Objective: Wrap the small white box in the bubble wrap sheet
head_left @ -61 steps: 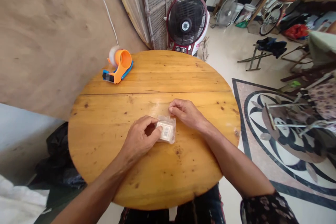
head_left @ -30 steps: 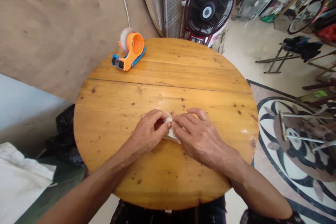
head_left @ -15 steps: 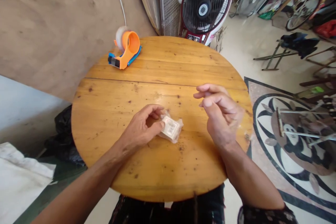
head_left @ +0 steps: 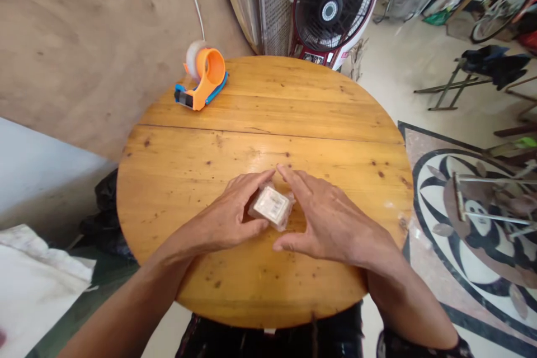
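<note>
A small pale box in clear plastic wrap [head_left: 272, 206] sits on the round wooden table [head_left: 260, 291], between my two hands. On its left side my left hand [head_left: 235, 212] rests with thumb and fingers apart, close around the box's edge. My right hand [head_left: 323, 218] is at the box's right side, thumb and fingers spread wide. The fingertips of both hands nearly meet behind the box. Whether either hand presses on the wrap cannot be made out.
An orange and blue tape dispenser [head_left: 205, 81] stands at the table's back left. Behind the table is a fan [head_left: 331, 10]. A white cloth or sack [head_left: 37, 285] lies at the lower left, and a folding stool [head_left: 465, 81] stands on the floor to the right.
My right hand has come left and down from above the table's right side to the box. The left thumb has moved off the box's top, and the left fingers have straightened.
</note>
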Motion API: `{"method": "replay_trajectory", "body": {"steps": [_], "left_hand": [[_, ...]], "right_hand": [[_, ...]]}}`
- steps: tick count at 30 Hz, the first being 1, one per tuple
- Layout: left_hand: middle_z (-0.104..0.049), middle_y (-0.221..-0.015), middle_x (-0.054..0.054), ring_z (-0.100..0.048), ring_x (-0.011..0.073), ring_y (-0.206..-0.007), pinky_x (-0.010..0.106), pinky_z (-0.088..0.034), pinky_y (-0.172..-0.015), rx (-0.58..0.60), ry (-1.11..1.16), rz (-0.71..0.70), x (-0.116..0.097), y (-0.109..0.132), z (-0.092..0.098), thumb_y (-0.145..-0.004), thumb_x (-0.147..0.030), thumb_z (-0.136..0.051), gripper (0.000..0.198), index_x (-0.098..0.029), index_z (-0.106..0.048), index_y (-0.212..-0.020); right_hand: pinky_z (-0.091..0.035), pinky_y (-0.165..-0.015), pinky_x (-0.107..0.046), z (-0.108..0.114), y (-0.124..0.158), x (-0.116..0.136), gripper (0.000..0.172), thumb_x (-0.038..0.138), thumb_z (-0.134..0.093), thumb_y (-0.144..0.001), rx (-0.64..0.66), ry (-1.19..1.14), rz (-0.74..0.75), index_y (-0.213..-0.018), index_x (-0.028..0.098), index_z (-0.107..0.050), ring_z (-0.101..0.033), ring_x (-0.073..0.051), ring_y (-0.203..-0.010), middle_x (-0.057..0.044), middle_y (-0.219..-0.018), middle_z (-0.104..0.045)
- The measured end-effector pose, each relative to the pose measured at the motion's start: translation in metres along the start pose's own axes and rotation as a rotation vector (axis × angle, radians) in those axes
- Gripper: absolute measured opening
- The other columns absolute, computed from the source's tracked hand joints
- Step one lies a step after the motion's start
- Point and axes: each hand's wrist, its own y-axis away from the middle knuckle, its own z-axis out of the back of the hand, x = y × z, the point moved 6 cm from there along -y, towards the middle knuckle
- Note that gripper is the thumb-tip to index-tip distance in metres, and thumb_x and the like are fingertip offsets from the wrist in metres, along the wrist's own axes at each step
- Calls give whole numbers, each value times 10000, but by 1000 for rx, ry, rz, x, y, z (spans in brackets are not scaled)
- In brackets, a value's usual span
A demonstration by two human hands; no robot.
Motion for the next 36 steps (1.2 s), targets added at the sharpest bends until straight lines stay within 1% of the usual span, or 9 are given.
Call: {"method": "replay_trajectory", "body": {"steps": [4, 9, 13, 17, 19, 23, 27, 32, 36], "left_hand": [[-479, -1427, 94, -461, 290, -1300, 484, -388, -1088, -46, 92, 37, 3, -1, -2, -762, -166, -623, 782, -271, -314, -1472], [-494, -1400, 99, -469, 275, -1280, 471, -377, -1088, -152, 25, 3, 3, -3, -4, -781, -168, -602, 720, -255, -340, -1446], [-512, -1366, 95, -498, 259, -1238, 437, -408, -1054, -192, -33, 13, 3, -4, -4, -796, -196, -602, 687, -257, -354, -1433], [-449, -1412, 102, -477, 284, -1248, 456, -410, -1050, -129, -3, 17, 4, -2, 0, -758, -304, -680, 786, -273, -322, -1457], [-421, -1429, 113, -476, 289, -1240, 455, -424, -1033, -123, 17, 1, 4, -1, 4, -747, -325, -692, 791, -266, -337, -1452], [-501, -1344, 121, -545, 257, -1143, 430, -466, -977, -168, 85, 28, 8, -1, 6, -776, -300, -666, 693, -231, -405, -1413], [-582, -1233, 106, -589, 225, -1090, 420, -465, -982, -186, 245, 59, 12, -2, 2, -818, -301, -645, 651, -217, -399, -1415], [-603, -1187, 86, -595, 218, -1084, 414, -469, -980, -154, 351, 30, 12, -3, -1, -802, -294, -676, 696, -248, -384, -1432], [-599, -1219, 91, -591, 225, -1101, 417, -464, -985, -159, 360, 57, 14, -2, -2, -811, -306, -668, 651, -253, -422, -1411]], "right_hand": [[-486, -856, -461, -7, -3, 4, 733, 307, -662, -805, -35, 42, 5, -1429, 220, -287, -599, -289, -1030, -142, -1164, -612], [-468, -907, -492, -8, -9, 3, 723, 149, -576, -806, -84, 71, 31, -1450, 174, -249, -573, -299, -1081, -162, -1183, -608], [-442, -951, -527, -3, -9, -6, 755, 241, -622, -814, -59, 52, 32, -1471, 211, -252, -550, -319, -1164, -162, -1262, -581], [-428, -988, -523, 5, -6, -21, 912, 463, -711, -755, 4, 28, -36, -1497, 239, -231, -513, -334, -1242, -163, -1397, -493], [-439, -980, -503, 5, -5, -25, 950, 513, -721, -734, 36, 6, -57, -1502, 236, -235, -533, -327, -1225, -162, -1392, -503], [-466, -924, -465, -1, -10, -25, 893, 484, -708, -758, 76, -30, -87, -1489, 199, -283, -601, -302, -1110, -157, -1266, -598], [-461, -915, -462, -6, -14, -20, 798, 412, -661, -806, 28, -24, -96, -1476, 170, -302, -598, -300, -1099, -156, -1210, -627], [-449, -930, -462, -9, -15, -15, 726, 303, -659, -799, -16, 13, -20, -1444, 163, -355, -585, -301, -1121, -166, -1224, -625], [-440, -941, -458, -7, -13, -16, 701, 356, -655, -813, 2, 18, -10, -1434, 191, -376, -572, -303, -1154, -155, -1287, -597]]}}
